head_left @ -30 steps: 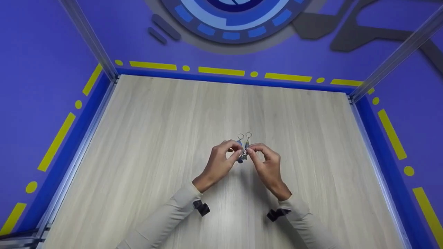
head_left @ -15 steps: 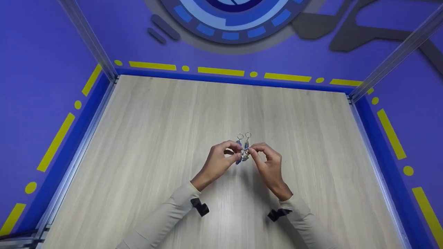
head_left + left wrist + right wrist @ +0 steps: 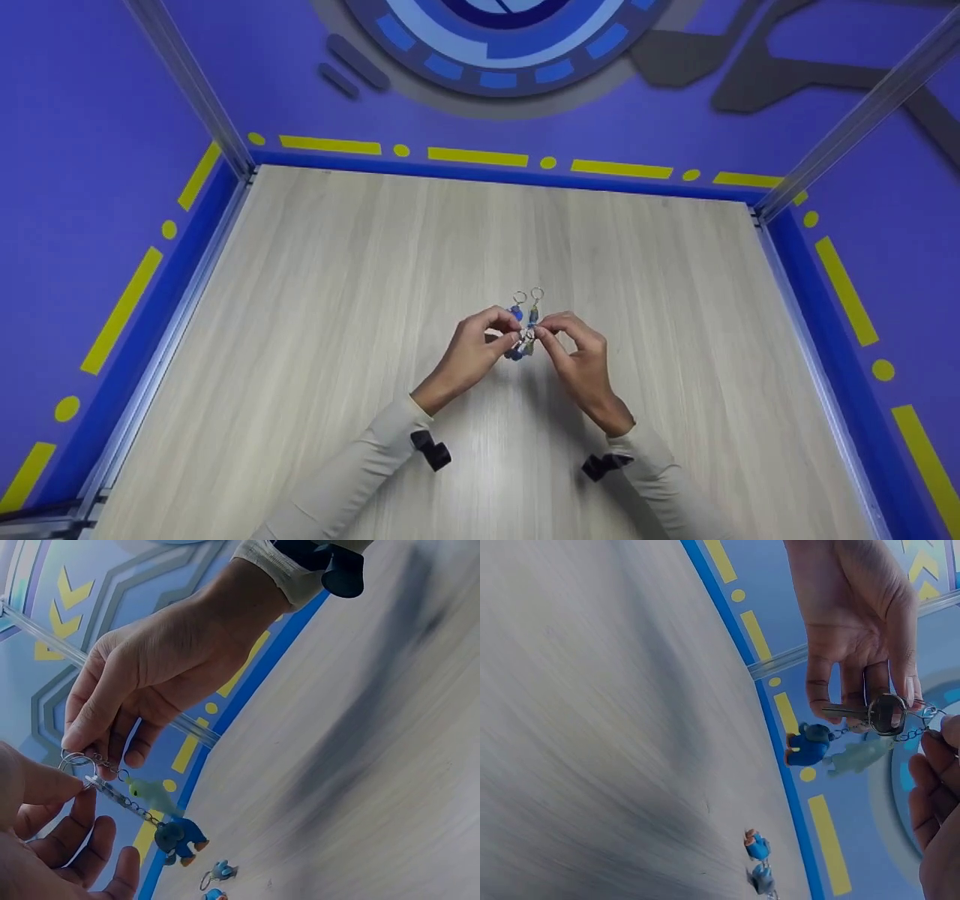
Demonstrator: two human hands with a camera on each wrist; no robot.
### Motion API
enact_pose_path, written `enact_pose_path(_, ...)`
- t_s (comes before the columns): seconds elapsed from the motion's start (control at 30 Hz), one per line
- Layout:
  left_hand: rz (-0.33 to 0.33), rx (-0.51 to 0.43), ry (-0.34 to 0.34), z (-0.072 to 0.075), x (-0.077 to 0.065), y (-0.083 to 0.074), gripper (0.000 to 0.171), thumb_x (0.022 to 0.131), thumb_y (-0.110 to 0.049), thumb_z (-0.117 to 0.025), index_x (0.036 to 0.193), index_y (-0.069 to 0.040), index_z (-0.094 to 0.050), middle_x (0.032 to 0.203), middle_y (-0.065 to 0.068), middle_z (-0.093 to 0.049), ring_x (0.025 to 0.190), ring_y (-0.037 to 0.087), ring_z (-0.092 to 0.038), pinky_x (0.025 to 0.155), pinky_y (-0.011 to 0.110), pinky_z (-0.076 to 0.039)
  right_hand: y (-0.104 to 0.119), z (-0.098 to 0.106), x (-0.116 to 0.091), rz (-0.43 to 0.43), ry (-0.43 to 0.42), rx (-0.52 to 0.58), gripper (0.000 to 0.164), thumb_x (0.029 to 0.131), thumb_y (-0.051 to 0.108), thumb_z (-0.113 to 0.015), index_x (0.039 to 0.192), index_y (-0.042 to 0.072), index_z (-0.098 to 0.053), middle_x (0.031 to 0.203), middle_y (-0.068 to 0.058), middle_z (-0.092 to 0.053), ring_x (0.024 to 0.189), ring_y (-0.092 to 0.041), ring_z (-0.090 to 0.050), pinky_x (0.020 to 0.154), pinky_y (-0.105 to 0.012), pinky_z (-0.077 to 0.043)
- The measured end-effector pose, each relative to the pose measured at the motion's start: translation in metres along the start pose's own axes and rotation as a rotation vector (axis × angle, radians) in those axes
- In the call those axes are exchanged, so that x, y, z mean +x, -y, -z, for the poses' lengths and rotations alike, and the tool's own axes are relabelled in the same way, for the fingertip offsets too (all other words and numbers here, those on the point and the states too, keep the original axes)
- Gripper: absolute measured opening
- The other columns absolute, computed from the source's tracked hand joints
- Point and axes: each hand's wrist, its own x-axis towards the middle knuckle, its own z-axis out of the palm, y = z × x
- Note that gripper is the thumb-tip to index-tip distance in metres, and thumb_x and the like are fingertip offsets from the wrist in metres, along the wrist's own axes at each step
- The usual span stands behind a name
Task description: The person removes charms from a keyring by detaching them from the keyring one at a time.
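Rings (image 3: pixel 78 754) are being held up between the two hands, with the table well below them, and a key (image 3: pixel 877 716) is hanging among them, close under the left fingers. The left hand (image 3: pixel 474 346) is pinching narrowly, thumb against fingertips, on the rings; the right hand (image 3: pixel 580 354) is facing it and pinching at the rings too, its grip just as tight. From where I'm standing, I can't tell which ring is sitting in which grip, as the loops are overlapping. Two charms are dangling below on short chains: one pale green (image 3: pixel 857 756), one blue with orange feet (image 3: pixel 807 745), hanging side by side. Just beyond the fingertips, two more charms are lying on the table (image 3: pixel 337 300), a second blue one (image 3: pixel 757 845) and a greyer one (image 3: pixel 763 880), their own rings pointing toward the far wall (image 3: pixel 525 109). Both forearms are coming in from the near side in pale sleeves (image 3: pixel 367 457), each wearing a black mount (image 3: pixel 431 450) at the wrist, and soft shadows are falling across the wood grain. Purple-blue panels with yellow dashes are standing around the table.
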Motion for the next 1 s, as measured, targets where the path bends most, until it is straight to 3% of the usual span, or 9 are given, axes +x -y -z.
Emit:
enact_pose_path(0.3, -0.025, 0.064, -0.007, 0.002, 0.0, 0.003, 0.007, 0.103, 0.001, -0.072, 0.107, -0.003, -0.075, 0.103, 0.005, -0.075, 0.096, 0.015, -0.069, 0.092, 0.049, -0.061, -0.015, 0.005, -0.006, 0.018, 0.048, -0.023, 0.022, 0.095, -0.012, -0.078, 0.1, 0.009, -0.079, 0.095, -0.004, -0.077, 0.086, -0.02, -0.07, 0.083, -0.02, -0.055)
enact_pose_path(0.7, -0.083, 0.123, -0.016, 0.003, -0.002, -0.001, 0.006, 0.099, 0.004, -0.074, 0.101, 0.0, -0.079, 0.1, 0.007, -0.079, 0.093, 0.017, -0.071, 0.092, 0.05, -0.061, -0.015, 0.009, -0.006, 0.044, 0.12, -0.07, 0.016, 0.097, -0.008, -0.078, 0.098, 0.008, -0.079, 0.094, -0.004, -0.077, 0.086, -0.021, -0.071, 0.084, -0.021, -0.055)
enact_pose_path(1.0, -0.134, 0.205, -0.007, 0.006, 0.002, -0.005, 0.006, 0.098, 0.005, -0.076, 0.099, 0.001, -0.079, 0.094, 0.006, -0.077, 0.088, 0.017, -0.069, 0.091, 0.054, -0.062, -0.016, 0.013, 0.0, 0.112, 0.183, -0.102, 0.017, 0.095, -0.008, -0.08, 0.097, 0.009, -0.079, 0.094, 0.0, -0.077, 0.086, -0.02, -0.073, 0.08, -0.027, -0.059)
